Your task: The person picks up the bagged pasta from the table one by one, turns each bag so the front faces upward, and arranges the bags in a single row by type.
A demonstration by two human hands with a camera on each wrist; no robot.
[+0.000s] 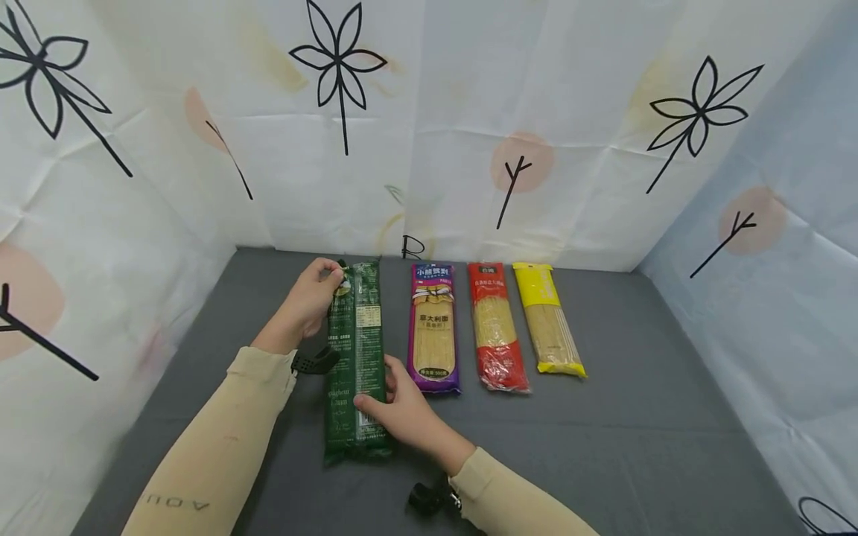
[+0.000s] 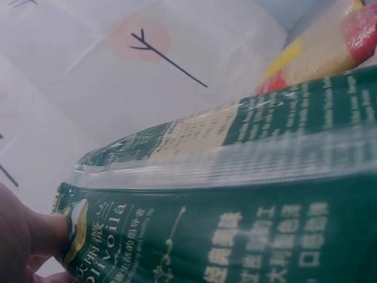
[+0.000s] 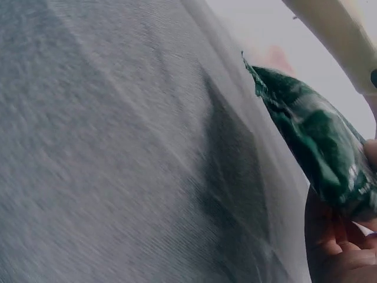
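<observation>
A long green pack of spaghetti [image 1: 354,327] is held upright in the head view, its printed back with the seam facing me. My left hand [image 1: 308,299] pinches its upper left corner. Low on the right edge, my right hand [image 1: 410,411] grips the pack, thumb on the front and fingers behind. The left wrist view has the pack's green wrapper [image 2: 177,230] close up, with the left thumb [image 2: 44,233] on its end. In the right wrist view, the crinkled lower end of the pack [image 3: 321,141] is raised off the grey cloth, the right fingers [image 3: 341,247] under it.
To the right lie a purple pasta pack [image 1: 433,327], a red pasta pack [image 1: 497,327] and a yellow pasta pack [image 1: 550,320] in a row on the grey cloth [image 1: 603,461]. White patterned curtains [image 1: 456,112] enclose the table at the back and sides.
</observation>
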